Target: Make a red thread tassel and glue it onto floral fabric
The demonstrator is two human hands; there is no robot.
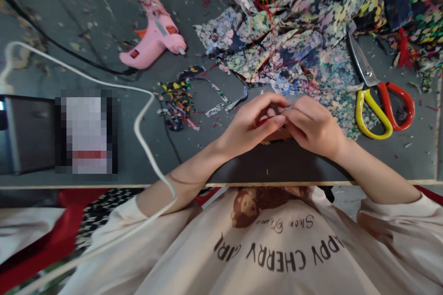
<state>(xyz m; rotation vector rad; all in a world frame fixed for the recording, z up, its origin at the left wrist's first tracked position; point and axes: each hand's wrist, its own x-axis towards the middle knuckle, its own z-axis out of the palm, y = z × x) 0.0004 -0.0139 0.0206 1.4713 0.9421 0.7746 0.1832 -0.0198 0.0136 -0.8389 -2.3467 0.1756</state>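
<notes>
My left hand point(252, 120) and my right hand point(313, 125) meet above the near part of the table, fingertips almost touching. Both are closed in a pinch on something small that their fingers mostly hide. A bit of red material point(263, 120) shows inside the left hand's curled fingers. Just under the hands, a brownish piece point(278, 135) is partly visible; its kind is unclear. Behind them spreads a heap of flowered fabric point(287, 46) with loose red threads. To the right of my right hand lie scissors point(369, 73) with one yellow and one red handle, blades pointing away.
A pink glue gun point(152, 46) lies at the back left, its black cord trailing left. A white cable point(138, 122) crosses the table and my left forearm. Fabric scraps point(178, 101) lie left of the hands. A dark box point(32, 133) stands beside a pixelated item point(86, 131).
</notes>
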